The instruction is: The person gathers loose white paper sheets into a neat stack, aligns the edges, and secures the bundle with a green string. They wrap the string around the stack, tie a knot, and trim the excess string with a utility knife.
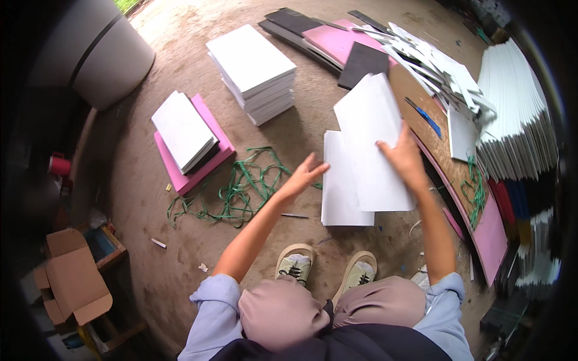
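My right hand (404,157) grips the right edge of a tilted batch of white sheets (376,138), thumb on top and the other fingers hidden. Partly covered by this batch, a lower stack of white sheets (340,180) stands on the ground in front of my shoes. My left hand (304,175) is at that stack's left edge, its fingers apart and slightly blurred; whether they touch it I cannot tell. Beside my left forearm lies a tangle of green plastic strapping (250,183).
A tall white stack (253,60) stands ahead, and white sheets (183,129) lie on a pink board (218,129) at left. To the right, a brown board (442,129) carries a blue cutter knife (430,123) and white offcuts (439,63). An open cardboard box (78,277) sits lower left.
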`<state>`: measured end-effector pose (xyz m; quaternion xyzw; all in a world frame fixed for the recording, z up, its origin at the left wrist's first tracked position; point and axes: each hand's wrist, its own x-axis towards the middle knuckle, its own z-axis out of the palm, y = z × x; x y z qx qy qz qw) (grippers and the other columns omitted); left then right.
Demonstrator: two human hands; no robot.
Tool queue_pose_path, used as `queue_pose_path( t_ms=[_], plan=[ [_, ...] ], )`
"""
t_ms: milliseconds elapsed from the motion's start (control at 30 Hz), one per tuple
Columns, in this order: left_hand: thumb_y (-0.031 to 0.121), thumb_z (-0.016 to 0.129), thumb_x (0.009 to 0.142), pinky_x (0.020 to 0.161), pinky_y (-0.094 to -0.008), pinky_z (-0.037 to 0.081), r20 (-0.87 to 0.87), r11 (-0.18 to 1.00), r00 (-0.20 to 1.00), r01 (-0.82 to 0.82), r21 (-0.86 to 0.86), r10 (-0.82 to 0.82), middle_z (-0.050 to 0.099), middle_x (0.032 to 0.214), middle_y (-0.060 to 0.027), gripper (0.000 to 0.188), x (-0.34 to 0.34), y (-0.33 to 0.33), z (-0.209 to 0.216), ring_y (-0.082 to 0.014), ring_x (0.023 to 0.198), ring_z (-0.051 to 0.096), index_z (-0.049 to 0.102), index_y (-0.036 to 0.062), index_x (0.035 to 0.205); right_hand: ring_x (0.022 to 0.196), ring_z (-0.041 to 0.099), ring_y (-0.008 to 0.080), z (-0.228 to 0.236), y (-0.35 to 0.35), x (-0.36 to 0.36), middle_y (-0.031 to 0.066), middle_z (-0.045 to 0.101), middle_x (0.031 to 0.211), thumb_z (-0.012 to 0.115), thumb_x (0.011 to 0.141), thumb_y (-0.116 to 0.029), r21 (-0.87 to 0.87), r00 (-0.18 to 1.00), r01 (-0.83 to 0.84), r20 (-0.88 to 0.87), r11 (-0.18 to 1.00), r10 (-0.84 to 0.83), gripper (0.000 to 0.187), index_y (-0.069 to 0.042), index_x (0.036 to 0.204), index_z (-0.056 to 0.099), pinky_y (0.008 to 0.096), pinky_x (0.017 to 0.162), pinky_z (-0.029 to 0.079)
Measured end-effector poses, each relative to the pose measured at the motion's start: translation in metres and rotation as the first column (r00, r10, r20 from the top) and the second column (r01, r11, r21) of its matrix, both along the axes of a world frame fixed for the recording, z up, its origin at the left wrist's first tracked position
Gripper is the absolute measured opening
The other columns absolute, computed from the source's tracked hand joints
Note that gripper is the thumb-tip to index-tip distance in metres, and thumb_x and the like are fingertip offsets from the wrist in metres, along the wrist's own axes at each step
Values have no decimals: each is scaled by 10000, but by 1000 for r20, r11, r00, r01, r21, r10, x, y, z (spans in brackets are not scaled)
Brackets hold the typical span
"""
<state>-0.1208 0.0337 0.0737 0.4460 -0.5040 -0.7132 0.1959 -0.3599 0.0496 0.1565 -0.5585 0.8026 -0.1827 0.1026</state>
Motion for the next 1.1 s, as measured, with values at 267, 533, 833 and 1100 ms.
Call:
queue_pose_path(
  t_ms=[267,533,833,1100],
  plan=[
    [576,494,767,1041,-358,162,59,999,998,32,-2,-32,116,1381,-245,958,-11,-2,-25,-298,1294,140,66,-76,1324,959,514,401,-46,25,22,259,414,1133,603,718,-258,115,986,-1,-165,993,20,719,59,1244,229,440,706,491],
    [628,581,662,1044,-369,155,119,942,992,12,-335,29,99,1371,-279,1154,-48,-12,6,-325,1292,130,-74,-58,1320,1080,444,362,-42,51,-24,241,387,1193,639,717,-250,-310,949,-35,287,950,129,761,19,1270,191,395,904,377],
    [105,686,690,992,-361,257,-155,581,979,-52,-812,-130,296,1263,-152,617,-71,-8,15,-305,1198,294,377,24,1217,1220,267,253,-70,82,-35,188,303,1256,619,767,-117,-366,578,-101,735,925,354,770,-34,1312,81,364,1010,221],
    [144,693,693,935,-345,336,-10,495,1000,-11,-869,4,355,1206,-155,688,-61,-9,-19,-307,1126,388,307,8,1245,1252,226,259,-92,72,-29,218,210,1352,570,820,-220,-287,609,-211,709,934,356,818,62,1315,-16,320,1026,181]
  ],
)
